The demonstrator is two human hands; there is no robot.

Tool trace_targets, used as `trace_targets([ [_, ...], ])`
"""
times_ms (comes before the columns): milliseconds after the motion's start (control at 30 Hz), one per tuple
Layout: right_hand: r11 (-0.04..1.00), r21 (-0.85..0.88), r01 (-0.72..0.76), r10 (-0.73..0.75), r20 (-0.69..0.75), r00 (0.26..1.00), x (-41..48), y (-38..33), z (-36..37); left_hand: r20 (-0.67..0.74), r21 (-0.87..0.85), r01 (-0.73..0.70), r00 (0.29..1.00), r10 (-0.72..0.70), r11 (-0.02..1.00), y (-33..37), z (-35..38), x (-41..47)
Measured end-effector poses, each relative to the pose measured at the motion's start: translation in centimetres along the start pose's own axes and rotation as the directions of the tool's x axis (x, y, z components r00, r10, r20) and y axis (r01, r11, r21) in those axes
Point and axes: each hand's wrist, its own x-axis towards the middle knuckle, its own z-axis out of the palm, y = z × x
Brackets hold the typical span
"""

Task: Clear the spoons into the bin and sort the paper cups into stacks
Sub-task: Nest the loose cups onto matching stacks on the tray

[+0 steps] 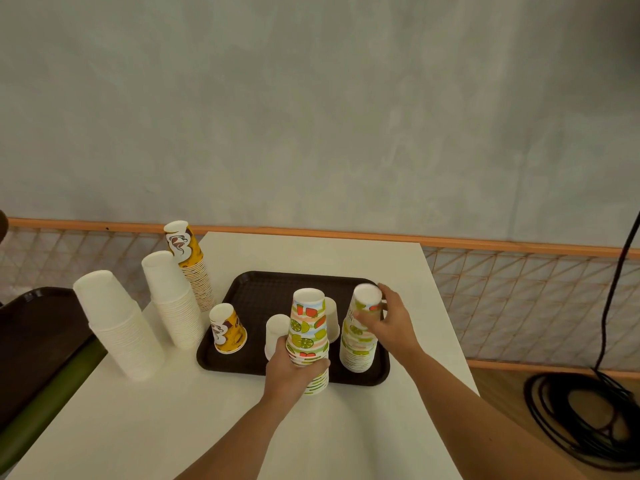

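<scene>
On the white table lies a dark brown tray (256, 289). My left hand (291, 372) grips an upside-down stack of fruit-print cups (308, 327) at the tray's front edge. My right hand (388, 322) holds the top of a second fruit-print stack (356, 344) standing on the tray's right side. A single yellow coffee-print cup (227, 329) stands inverted on the tray's left. Two plain white cups (275, 329) (332, 318) stand behind the left stack, partly hidden. No spoons or bin are in view.
Left of the tray stand two tall white cup stacks (117, 323) (173, 299) and a yellow coffee-print stack (192, 268). Another dark tray (31, 327) and a green edge sit at far left. A black cable coil (588, 414) lies on the floor right.
</scene>
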Motion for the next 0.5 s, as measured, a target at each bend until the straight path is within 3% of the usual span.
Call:
trace_targets([
  [133,0.999,-0.042,0.022,-0.021,0.007,1.000,-0.1,-1.1,-0.3,0.005,0.000,-0.004,1.000,0.004,1.000,0.2,0.0,-0.1],
  [333,0.980,0.002,0.199,-0.199,-0.071,0.978,-0.3,-5.2,-0.6,0.018,-0.009,-0.018,1.000,0.018,1.000,0.7,0.3,-0.2],
  [500,0.976,0.016,0.218,-0.218,0.158,0.963,-1.3,-7.9,0.4,0.027,-0.011,-0.039,0.999,0.039,0.999,1.6,0.3,-0.3],
])
